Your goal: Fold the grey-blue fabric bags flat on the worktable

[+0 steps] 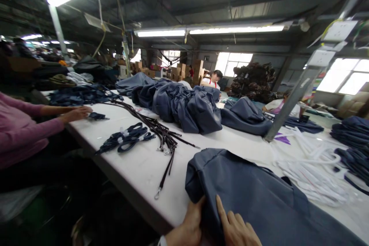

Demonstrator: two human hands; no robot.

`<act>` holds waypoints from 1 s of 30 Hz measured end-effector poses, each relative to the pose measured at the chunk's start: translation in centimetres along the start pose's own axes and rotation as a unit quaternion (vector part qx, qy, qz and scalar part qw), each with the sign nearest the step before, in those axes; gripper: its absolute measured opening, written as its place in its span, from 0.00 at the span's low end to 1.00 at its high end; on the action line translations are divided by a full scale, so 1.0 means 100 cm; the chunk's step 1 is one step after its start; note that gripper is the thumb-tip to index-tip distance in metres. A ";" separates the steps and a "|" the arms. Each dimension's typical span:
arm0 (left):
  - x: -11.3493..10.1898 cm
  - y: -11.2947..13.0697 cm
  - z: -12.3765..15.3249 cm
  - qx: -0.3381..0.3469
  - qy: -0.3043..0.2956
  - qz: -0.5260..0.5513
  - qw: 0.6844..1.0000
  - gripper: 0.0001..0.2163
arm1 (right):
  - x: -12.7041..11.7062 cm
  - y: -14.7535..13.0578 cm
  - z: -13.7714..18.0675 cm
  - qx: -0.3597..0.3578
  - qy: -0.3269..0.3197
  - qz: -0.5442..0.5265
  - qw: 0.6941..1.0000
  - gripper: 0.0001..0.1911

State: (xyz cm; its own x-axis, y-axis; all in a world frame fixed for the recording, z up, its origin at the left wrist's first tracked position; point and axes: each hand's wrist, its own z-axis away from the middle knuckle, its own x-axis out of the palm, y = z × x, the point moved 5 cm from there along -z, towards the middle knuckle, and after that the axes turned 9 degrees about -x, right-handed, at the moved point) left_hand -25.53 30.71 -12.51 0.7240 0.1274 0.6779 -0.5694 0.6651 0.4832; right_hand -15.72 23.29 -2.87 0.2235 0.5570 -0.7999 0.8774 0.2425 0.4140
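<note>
A large piece of dark blue coated fabric (253,188), sewn into a bag-like shape, lies at the near edge of the white table. My left hand (188,223) grips its near left corner, thumb against the cloth and some fingers hidden behind it. Just to the right, my right hand (238,228) is closed on the same fabric, its index finger extended along a fold; the thumb is out of sight. Left of the fabric lie dark straps with metal snap hooks (165,136) and tied bundles of blue straps (127,137).
A heap of blue fabric pieces (178,103) spans the middle of the white table (138,177). A metal post (291,103) rises at the right, near white strips (314,180) and stacked blue pieces (351,134). At the left, a co-worker's hand (76,114) is beside a small dark piece.
</note>
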 end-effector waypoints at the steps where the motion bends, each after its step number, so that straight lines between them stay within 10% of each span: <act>1: 0.000 0.000 0.002 0.001 0.008 -0.004 1.000 0.22 | -0.002 -0.005 0.002 -0.009 -0.017 -0.005 1.000 0.34; 6: -0.017 0.028 0.012 -0.035 -0.013 -0.139 0.990 0.27 | -0.003 -0.011 0.009 -0.004 -0.060 -0.045 0.997 0.38; 10: -0.029 0.065 0.014 0.066 0.018 -0.179 0.981 0.30 | 0.000 -0.011 0.011 0.003 -0.056 -0.040 0.998 0.38; 22: -0.029 0.073 0.010 0.026 0.032 -0.310 0.950 0.14 | 0.004 -0.040 0.026 -0.003 -0.080 -0.025 0.996 0.36; 27: -0.036 0.114 0.056 0.111 0.078 -0.463 0.876 0.04 | 0.010 -0.038 0.028 0.027 -0.085 -0.044 0.995 0.36; 30: 0.013 0.126 0.095 0.346 0.053 -0.600 0.719 0.04 | 0.011 -0.037 0.027 0.050 -0.099 -0.077 0.991 0.35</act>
State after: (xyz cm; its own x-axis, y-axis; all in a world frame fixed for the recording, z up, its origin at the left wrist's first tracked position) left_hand -35.46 32.25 -0.33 0.8603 -0.1538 -0.4861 0.4595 -0.1789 0.8700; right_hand -17.60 20.83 -6.43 0.1533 0.3511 -0.9237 0.9432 0.2267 0.2427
